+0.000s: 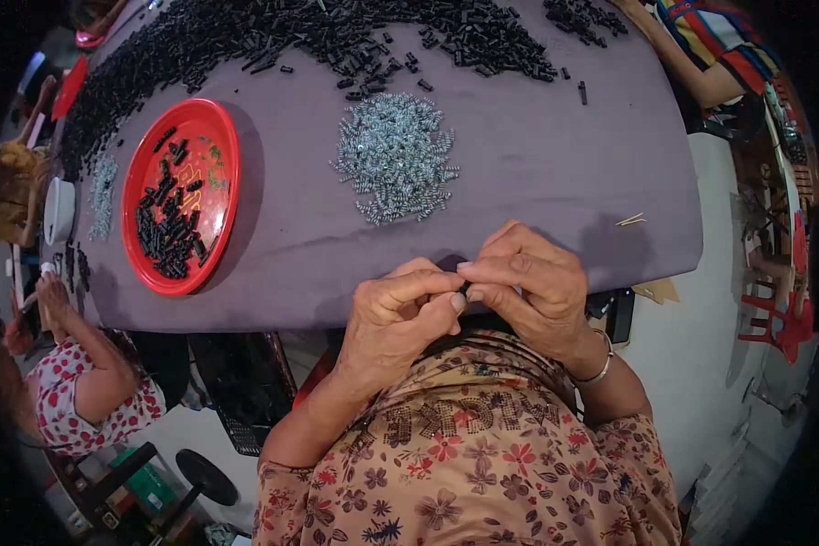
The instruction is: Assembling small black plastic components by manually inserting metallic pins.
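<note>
My left hand point(402, 308) and my right hand point(534, 284) meet fingertip to fingertip just over the near edge of the table. Between them a small black plastic piece point(465, 288) is pinched, mostly hidden by the fingers. Whether a spring is with it I cannot tell. Beyond my hands lies a heap of small silver coil springs point(397, 159). To its left stands a red oval tray point(228, 164) with several small black pieces point(166, 227) inside. A large spread of like black pieces point(337, 41) covers the far side.
Grey-purple cloth point(537, 164) covers the table. Two thin pale sticks point(631, 219) lie at the right. Another person point(96, 382) works at the left beside a white container point(59, 210) and more springs point(103, 196). A person's arm point(678, 64) reaches in at the far right.
</note>
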### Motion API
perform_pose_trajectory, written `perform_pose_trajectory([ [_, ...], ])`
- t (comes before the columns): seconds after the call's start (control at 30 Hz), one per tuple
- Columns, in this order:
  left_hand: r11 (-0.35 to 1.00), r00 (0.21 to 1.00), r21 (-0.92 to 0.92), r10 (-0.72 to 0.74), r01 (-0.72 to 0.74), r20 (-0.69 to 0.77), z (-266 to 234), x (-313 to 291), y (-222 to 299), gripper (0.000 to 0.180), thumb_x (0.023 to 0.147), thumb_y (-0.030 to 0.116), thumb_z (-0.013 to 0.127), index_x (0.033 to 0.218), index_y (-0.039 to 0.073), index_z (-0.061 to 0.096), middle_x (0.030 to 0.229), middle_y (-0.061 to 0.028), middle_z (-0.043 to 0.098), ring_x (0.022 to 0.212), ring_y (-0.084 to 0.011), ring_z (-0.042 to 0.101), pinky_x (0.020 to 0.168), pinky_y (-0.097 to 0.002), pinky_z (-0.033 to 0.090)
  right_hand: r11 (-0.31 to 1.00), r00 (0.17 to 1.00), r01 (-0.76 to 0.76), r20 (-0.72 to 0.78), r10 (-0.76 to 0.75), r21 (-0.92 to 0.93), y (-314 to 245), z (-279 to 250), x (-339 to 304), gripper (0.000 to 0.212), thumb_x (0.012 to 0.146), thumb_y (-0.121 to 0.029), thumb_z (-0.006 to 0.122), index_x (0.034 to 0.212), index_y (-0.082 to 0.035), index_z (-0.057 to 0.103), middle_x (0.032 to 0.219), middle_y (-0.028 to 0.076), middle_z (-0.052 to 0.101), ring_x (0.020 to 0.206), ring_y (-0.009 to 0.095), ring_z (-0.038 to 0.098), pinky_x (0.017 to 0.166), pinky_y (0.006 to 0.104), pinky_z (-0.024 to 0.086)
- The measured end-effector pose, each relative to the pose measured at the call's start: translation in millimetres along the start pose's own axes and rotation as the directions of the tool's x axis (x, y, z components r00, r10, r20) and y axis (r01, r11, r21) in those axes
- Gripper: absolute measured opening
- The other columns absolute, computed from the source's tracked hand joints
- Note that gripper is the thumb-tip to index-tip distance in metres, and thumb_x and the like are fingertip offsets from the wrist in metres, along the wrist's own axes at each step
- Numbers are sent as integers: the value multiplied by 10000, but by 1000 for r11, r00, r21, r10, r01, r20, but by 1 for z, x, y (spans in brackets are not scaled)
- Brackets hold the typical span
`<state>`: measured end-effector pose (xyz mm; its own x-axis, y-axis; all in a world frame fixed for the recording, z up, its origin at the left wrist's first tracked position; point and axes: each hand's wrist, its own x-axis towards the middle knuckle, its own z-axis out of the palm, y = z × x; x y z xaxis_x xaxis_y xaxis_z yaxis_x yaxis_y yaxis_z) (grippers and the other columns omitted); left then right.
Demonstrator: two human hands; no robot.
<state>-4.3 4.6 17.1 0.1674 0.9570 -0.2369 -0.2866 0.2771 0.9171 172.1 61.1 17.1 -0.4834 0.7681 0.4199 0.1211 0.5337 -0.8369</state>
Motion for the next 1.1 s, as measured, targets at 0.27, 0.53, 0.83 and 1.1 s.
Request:
perform_pose_trajectory([
  [0.27, 997, 999, 64, -40, 39, 18, 0, 2, -2, 153, 859, 7, 589, 979, -66, 647, 859, -40, 564, 688, -64, 574, 598, -179, 462, 999, 1000, -10, -21, 9, -52, 0, 1, -8, 217, 716, -21, 728, 927, -4, 682, 786, 80, 611, 716, 211, 575, 621, 298, 469],
  [0.53, 990, 997, -118, -77, 78, 18, -3, 6, -6, 145, 870, 6, 584, 979, -63, 650, 835, -17, 542, 689, -63, 549, 590, -190, 451, 986, 997, 76, -11, -78, -149, -8, 4, -10, 447, 627, -70, 797, 1034, 23, 637, 862, 89, 587, 750, 229, 569, 646, 318, 467],
  [0.83, 997, 999, -67, -46, 46, -6, -2, 4, -7, 120, 852, 3, 607, 947, -39, 669, 830, -8, 525, 724, -55, 488, 636, -198, 408, 947, 986, 151, -28, -165, -284, -4, 7, -12, 527, 564, -35, 801, 1054, 30, 617, 880, 100, 576, 759, 256, 563, 642, 332, 474],
  [1.1, 994, 994, -9, -106, 106, 26, -2, 4, -2, 124, 853, 14, 604, 947, -43, 663, 804, 6, 506, 691, -43, 465, 592, -186, 374, 912, 975, 215, 16, -224, -349, -4, 5, -12, 516, 570, -17, 783, 1055, 36, 616, 861, 103, 563, 747, 257, 556, 621, 339, 469],
])
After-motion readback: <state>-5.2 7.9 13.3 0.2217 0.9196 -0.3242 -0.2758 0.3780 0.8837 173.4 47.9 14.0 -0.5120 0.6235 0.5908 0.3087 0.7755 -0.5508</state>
